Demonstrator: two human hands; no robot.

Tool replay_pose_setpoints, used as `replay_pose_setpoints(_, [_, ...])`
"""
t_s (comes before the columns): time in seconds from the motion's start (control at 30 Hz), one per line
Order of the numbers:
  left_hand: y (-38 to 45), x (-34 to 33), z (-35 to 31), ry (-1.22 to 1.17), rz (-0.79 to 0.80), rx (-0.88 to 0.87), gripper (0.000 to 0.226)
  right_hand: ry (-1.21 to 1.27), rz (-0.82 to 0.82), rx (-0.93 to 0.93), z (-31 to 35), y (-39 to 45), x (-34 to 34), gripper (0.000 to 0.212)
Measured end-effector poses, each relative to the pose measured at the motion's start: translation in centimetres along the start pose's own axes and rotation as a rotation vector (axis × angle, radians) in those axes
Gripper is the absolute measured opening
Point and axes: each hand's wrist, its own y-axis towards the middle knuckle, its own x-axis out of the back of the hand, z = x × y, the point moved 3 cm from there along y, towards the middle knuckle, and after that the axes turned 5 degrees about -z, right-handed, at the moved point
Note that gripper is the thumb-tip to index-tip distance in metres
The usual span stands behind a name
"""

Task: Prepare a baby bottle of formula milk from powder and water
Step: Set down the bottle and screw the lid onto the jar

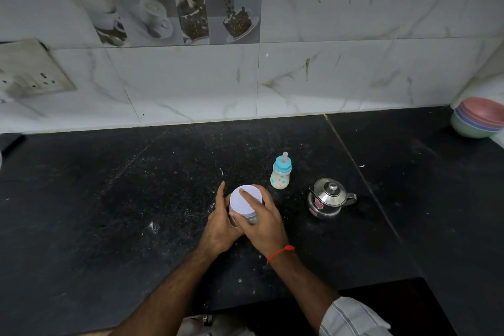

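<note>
A clear powder jar with a white lid (pixel 244 203) stands on the black counter (pixel 109 199). My left hand (pixel 221 224) wraps around the jar's left side. My right hand (pixel 263 221) grips its right side, with the forefinger lying across the lid. To the right and a little farther back stands a small baby bottle (pixel 281 175) with a blue collar and clear teat on; it holds white liquid. A small steel kettle (pixel 328 199) with its lid on sits right of the bottle.
A stack of coloured bowls (pixel 477 120) sits at the far right by the tiled wall. A wall socket plate (pixel 30 71) is at the left. White powder specks dot the counter around the jar. The counter's front edge runs just below my forearms.
</note>
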Motion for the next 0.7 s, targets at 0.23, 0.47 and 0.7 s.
replay_pose_setpoints(0.23, [-0.2, 0.4, -0.6, -0.032, -0.009, -0.012, 0.132, 0.001, -0.043, -0.003, 0.1, -0.7, -0.4, 0.063])
replay_pose_setpoints(0.47, [-1.5, 1.7, -3.6, -0.039, -0.102, -0.188, 0.122, 0.137, 0.048, 0.071, 0.7, -0.1, 2.7, 0.062])
replay_pose_setpoints(0.7, [-1.3, 1.7, -7.2, -0.152, -0.204, -0.309, 0.114, 0.299, 0.067, -0.003, 5.1, 2.1, 6.4, 0.095])
